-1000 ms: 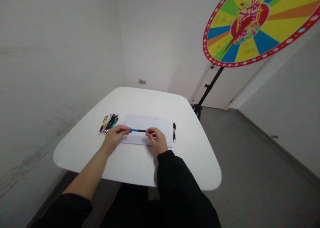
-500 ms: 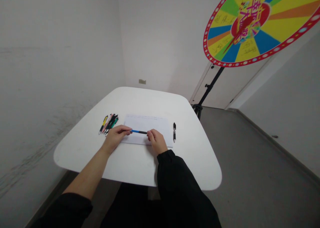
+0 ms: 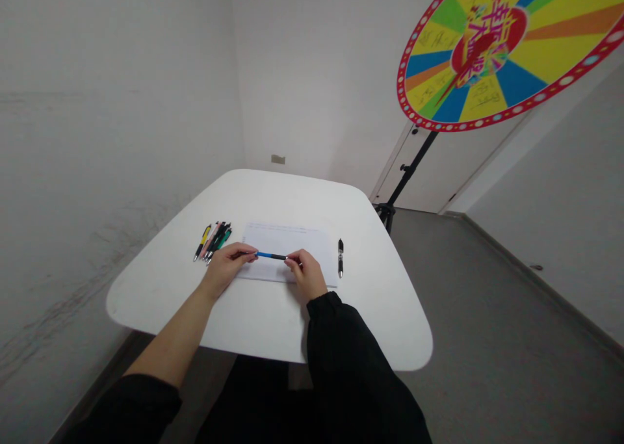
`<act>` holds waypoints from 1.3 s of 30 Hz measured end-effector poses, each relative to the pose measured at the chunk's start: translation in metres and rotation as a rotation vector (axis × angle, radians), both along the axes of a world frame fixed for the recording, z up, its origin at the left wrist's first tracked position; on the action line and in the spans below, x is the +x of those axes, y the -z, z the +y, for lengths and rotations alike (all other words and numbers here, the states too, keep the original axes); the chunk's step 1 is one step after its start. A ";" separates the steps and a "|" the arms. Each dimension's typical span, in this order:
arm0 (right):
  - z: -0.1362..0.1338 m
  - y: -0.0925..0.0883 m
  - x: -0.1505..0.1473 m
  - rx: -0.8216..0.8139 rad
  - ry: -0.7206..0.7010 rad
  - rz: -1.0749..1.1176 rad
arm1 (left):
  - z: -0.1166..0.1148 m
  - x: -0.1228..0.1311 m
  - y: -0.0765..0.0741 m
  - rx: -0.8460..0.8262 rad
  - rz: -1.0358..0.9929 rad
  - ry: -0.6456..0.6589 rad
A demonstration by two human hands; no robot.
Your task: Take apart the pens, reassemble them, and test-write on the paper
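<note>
A blue pen (image 3: 270, 256) with a dark grip section lies level between my two hands, above a white sheet of paper (image 3: 287, 236). My left hand (image 3: 228, 265) pinches its left end between thumb and fingers. At the tip end, my right hand (image 3: 307, 275) is closed with thumb and fingertips on the pen. Faint lines of print run along the top of the paper. Left of the paper lies a pile of pens (image 3: 214, 241) in yellow, pink, black and green, close to my left hand. A single black pen (image 3: 340, 258) rests right of the paper.
The white table (image 3: 302, 197) has rounded corners and stands near the left wall. Behind it on the right, a large colourful prize wheel (image 3: 487, 47) leans in on a black stand (image 3: 409, 171). A door (image 3: 439, 171) is in the far wall.
My right hand's fingers have shifted slightly at the pen's tip end, with the fingertips a little more extended. The left hand and the pen are nearly unmoved.
</note>
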State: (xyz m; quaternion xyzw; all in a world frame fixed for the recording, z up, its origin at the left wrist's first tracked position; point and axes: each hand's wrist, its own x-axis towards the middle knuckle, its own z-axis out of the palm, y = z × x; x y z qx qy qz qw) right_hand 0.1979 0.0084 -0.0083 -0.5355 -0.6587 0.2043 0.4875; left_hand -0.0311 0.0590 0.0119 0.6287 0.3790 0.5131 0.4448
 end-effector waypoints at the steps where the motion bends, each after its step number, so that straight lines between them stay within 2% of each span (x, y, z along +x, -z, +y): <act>1: 0.000 0.000 0.000 -0.003 -0.008 -0.011 | 0.000 0.000 0.001 0.009 0.000 0.000; 8: -0.003 -0.004 -0.001 -0.048 -0.032 -0.073 | 0.002 -0.001 0.003 0.037 0.012 0.007; 15: 0.000 -0.002 -0.002 -0.025 -0.024 0.110 | 0.002 0.000 0.002 0.013 -0.026 -0.013; 34: -0.004 -0.005 0.000 0.021 0.004 -0.040 | 0.000 0.000 0.001 -0.038 0.005 -0.015; 39: -0.006 -0.009 -0.001 0.052 -0.013 -0.120 | 0.001 0.002 -0.001 -0.078 -0.149 -0.032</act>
